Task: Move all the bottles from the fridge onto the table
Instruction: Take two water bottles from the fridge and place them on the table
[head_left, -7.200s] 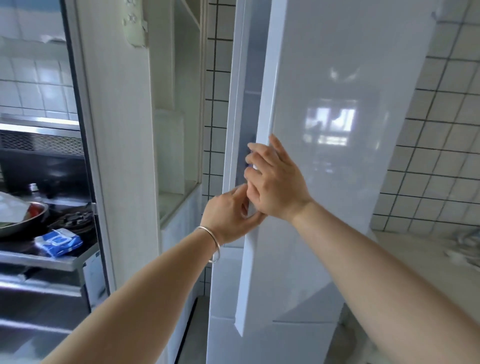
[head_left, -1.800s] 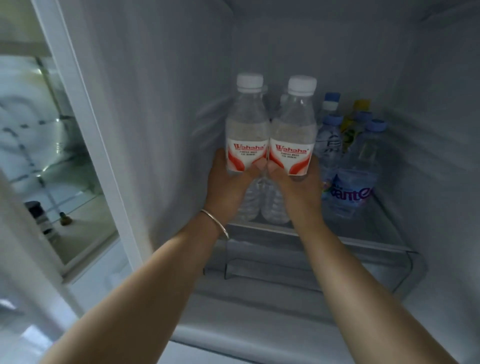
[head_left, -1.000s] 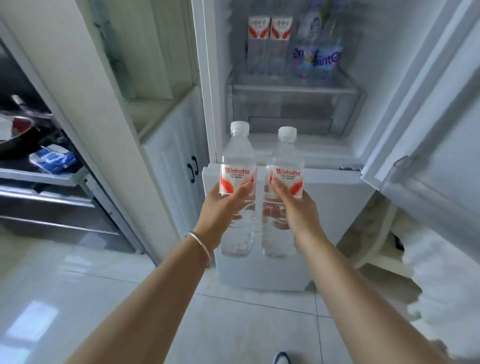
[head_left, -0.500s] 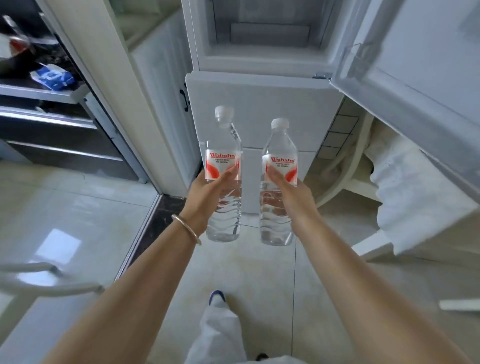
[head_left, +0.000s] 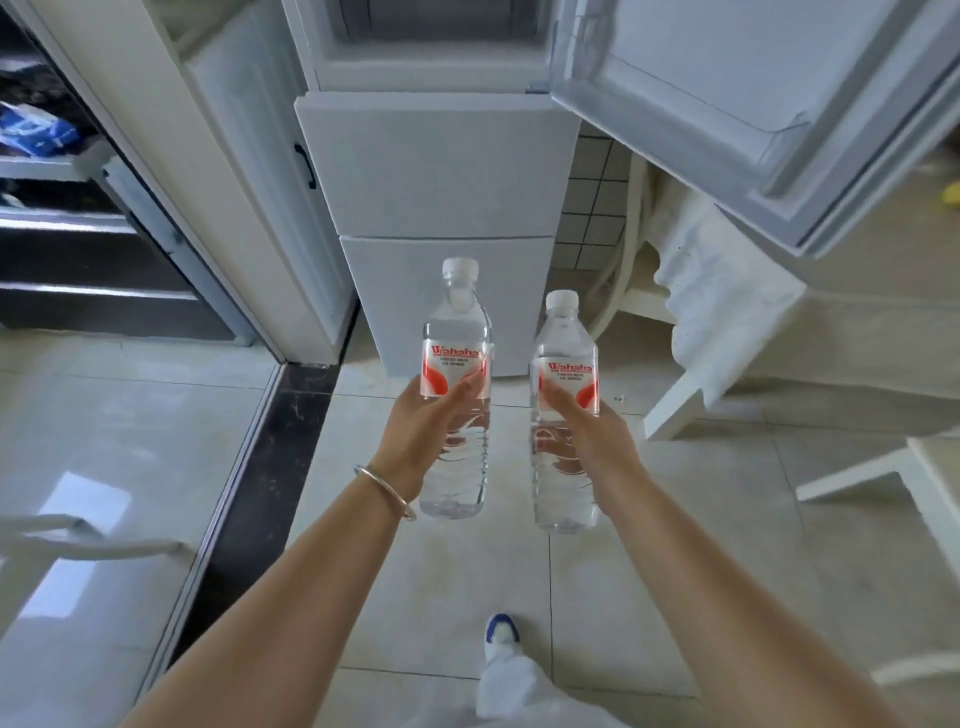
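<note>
Left hand (head_left: 423, 431) and right hand (head_left: 584, 434) each grasp clear plastic red-labelled water bottle (head_left: 456, 395), (head_left: 565, 415) mid-body, upright over floor before open white fridge (head_left: 441, 171). Full, likely heavy, slick; grip ribbed waist.

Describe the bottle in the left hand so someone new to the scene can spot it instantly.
Start at the white fridge with its upper door open; in front of it two hands hold clear Wahaha water bottles. The left-hand bottle is gripped by the left hand, the wrist with the metal bangle. Its white cap sits higher in the picture than that of the right-hand bottle.
</note>
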